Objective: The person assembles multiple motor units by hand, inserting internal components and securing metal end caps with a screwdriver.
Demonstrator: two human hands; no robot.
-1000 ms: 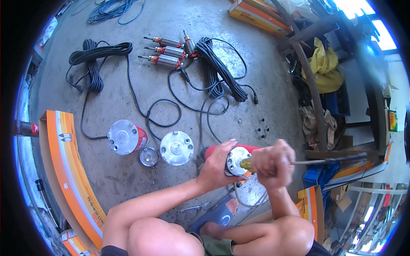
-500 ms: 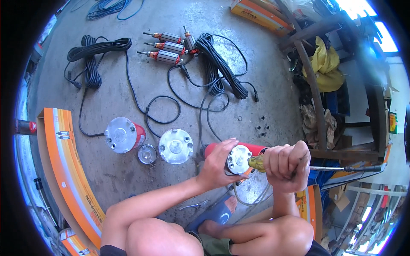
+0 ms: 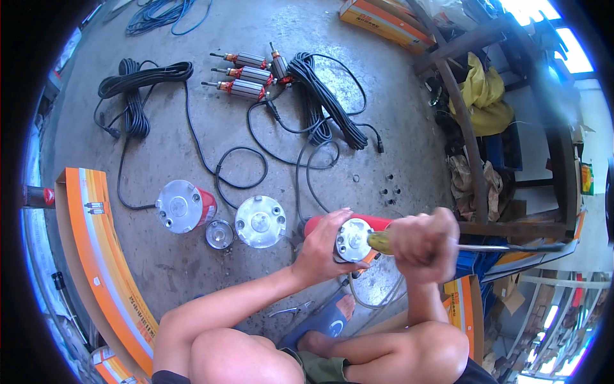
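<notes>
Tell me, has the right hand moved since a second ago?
Yes. The right hand slid rightward, away from the silver end cap lying on the floor.

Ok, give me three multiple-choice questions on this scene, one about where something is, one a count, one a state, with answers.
1. Where does the loose round silver cover lie?
A. left of the held red motor
B. on the orange box
C. beside the blue cable

2. How many copper-wound rotors lie on the floor?
A. two
B. four
C. six

3. What is the right hand doing?
A. resting open
B. gripping a yellow-handled tool
C. holding a cable

Answers: 1 A, it sits on concrete left of the motor the left hand steadies; 2 B, four show; 3 B, fingers wrap the handle.
</notes>
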